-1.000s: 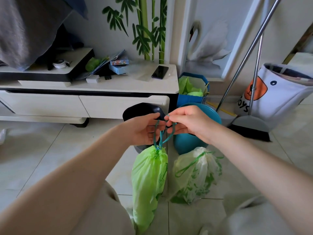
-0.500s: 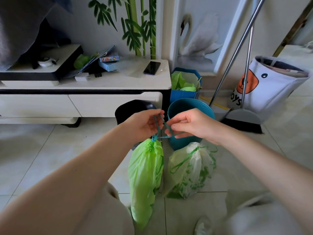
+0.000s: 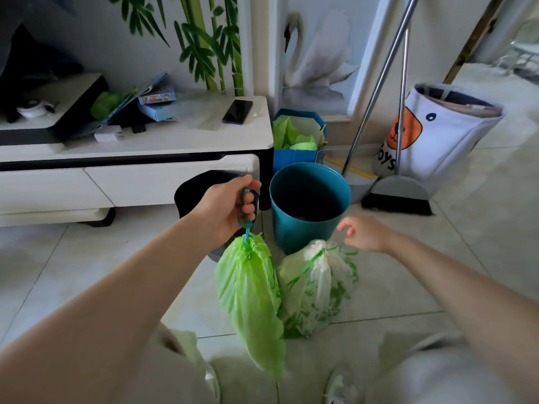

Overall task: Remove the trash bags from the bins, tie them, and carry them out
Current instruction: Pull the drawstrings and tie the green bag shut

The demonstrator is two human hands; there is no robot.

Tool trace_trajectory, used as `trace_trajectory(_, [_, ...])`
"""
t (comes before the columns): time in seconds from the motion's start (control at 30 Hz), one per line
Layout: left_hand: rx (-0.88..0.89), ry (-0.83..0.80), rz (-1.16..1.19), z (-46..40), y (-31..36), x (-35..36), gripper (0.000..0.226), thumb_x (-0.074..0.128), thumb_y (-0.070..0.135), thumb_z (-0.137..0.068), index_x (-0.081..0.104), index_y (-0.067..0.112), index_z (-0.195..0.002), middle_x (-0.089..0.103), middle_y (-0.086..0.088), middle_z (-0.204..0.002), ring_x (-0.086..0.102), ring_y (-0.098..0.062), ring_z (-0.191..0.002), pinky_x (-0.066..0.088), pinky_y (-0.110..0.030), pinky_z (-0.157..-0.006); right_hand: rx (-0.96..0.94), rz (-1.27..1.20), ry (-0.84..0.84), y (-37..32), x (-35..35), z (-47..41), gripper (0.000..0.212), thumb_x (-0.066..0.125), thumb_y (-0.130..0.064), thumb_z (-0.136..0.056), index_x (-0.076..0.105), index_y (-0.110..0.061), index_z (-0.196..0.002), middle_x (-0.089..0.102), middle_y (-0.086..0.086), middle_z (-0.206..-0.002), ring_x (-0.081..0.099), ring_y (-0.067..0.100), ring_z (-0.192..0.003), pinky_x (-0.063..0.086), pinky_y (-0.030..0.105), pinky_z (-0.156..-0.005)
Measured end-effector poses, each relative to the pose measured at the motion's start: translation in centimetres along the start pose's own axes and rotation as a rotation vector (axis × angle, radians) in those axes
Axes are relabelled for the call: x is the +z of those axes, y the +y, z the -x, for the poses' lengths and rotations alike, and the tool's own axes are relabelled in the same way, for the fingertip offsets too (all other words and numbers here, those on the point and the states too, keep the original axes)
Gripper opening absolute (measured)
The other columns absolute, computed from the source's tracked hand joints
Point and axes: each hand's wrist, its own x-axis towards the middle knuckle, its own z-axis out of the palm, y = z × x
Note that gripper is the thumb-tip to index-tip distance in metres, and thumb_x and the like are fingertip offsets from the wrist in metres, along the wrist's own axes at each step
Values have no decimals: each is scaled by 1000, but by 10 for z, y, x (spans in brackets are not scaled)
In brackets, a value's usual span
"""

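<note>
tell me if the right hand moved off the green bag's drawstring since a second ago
Yes. The right hand dropped right, from the drawstring to above the white bag, beside the teal bin.

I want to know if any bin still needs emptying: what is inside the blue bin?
No bag lines the blue bin: its bare inner wall shows, dark with shadow. The bottom is too dark to tell. The black bin beside it is mostly covered by the left hand.

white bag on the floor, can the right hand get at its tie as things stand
Probably yes: the right hand hovers open just above the white bag, nothing between it and the green tie; the green bag hangs aside.
</note>
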Motion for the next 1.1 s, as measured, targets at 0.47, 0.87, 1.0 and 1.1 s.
trace_trajectory(0.47, [8, 8, -81, 1, 5, -8, 30, 47, 29, -97, 65, 10, -84, 44, 2, -55, 29, -7, -34, 34, -20, -40, -53, -114, 5, -5, -3, 0, 24, 61, -23, -81, 58, -7, -65, 61, 6, -65, 52, 16, -61, 39, 30, -61])
trace_trajectory(0.87, [33, 22, -126, 11, 9, -16, 25, 47, 25, -97, 64, 9, -89, 45, 0, -58, 28, -8, -35, 33, -20, -41, -531, -12, 28, -73, 55, 13, 29, 54, -12, -87, 54, -22, -114, 69, -3, -97, 66, 16, -86, 54, 35, -77])
trace_trajectory(1.0, [36, 20, -157, 12, 11, -20, 23, 47, 23, -97, 64, 9, -93, 46, 0, -58, 28, -8, -36, 32, -21, -44, -581, 478, 22, -72, 85, 1, 26, 44, -2, -87, 53, -14, -108, 60, 5, -101, 55, 26, -98, 50, 43, -79])
trace_trajectory(1.1, [38, 18, -177, 11, 10, -23, 21, 49, 22, -96, 65, 9, -93, 46, 0, -58, 28, -8, -37, 31, -22, -46, -577, 707, 21, -72, 91, -4, 16, 47, -7, -88, 58, -9, -99, 61, 11, -103, 51, 31, -106, 46, 45, -89])
